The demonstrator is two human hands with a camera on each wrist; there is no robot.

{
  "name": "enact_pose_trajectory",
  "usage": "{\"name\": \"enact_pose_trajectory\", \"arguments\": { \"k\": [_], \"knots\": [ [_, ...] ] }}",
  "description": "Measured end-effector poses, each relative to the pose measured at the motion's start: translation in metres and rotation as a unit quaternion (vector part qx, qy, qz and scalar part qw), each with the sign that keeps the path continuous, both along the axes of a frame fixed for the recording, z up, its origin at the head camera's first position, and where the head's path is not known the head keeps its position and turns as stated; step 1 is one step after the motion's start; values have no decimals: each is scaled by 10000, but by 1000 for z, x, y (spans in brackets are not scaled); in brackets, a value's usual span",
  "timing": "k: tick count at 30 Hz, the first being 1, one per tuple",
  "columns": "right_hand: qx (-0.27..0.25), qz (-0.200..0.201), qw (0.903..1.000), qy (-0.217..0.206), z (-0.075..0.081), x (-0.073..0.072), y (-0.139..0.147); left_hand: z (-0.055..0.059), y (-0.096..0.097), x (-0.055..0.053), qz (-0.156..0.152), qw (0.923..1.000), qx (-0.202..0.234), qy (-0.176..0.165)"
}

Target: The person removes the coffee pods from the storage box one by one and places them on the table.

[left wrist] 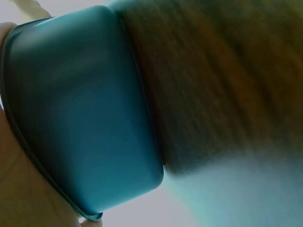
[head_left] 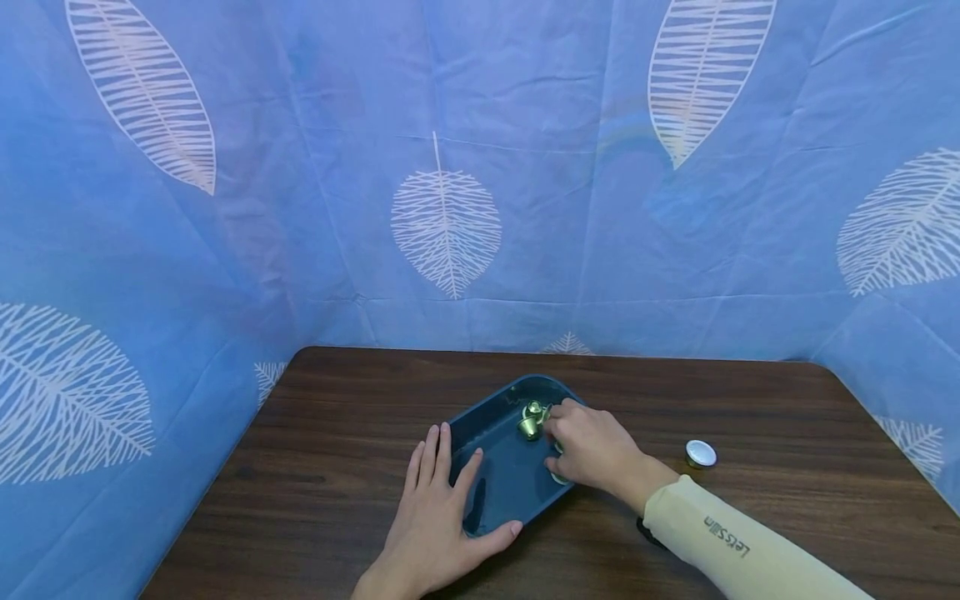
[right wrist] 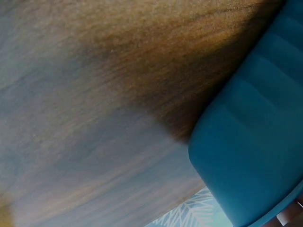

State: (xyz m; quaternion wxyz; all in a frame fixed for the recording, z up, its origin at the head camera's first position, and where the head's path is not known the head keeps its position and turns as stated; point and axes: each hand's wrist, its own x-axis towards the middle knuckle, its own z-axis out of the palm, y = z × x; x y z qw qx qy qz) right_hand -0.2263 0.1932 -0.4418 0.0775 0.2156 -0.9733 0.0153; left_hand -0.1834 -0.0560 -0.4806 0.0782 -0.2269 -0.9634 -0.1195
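Right hand (head_left: 596, 450) over tray's right side, fingers bent down among capsules; can't tell if it's pinching one. Gold-green coffee capsules (head_left: 529, 428) just beside its fingertips, ten o'clock, inside blue tray (head_left: 513, 487). Left hand (head_left: 438, 525) farther from them, fingers spread, touching tray's near-left end. Tray's long axis eight to two o'clock. White-topped capsule (head_left: 701, 454) outside, on wooden table (head_left: 795, 433), right hand's three o'clock, well apart from tray.
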Motion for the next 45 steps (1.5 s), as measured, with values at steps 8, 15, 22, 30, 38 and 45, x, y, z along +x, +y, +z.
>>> {"name": "enact_pose_trajectory", "arguments": {
  "k": [8,15,22,30,38,45],
  "knots": [
    [163,150,9995,237,-1,0,1,0,0,1,-5,10000,28,-55],
    [196,195,9994,220,0,-1,1,0,0,1,-1,10000,56,-34],
    [299,488,9973,454,-1,0,2,0,0,2,23,10000,71,-24],
    [824,318,9952,428,7,2,-3,1,1,1,-3,9999,57,-89],
    [1048,-27,9942,257,7,2,1,1,3,1,-44,9999,114,-74],
    [1040,141,9938,367,5,3,-1,0,1,2,-22,9999,98,-105]
  ]
}}
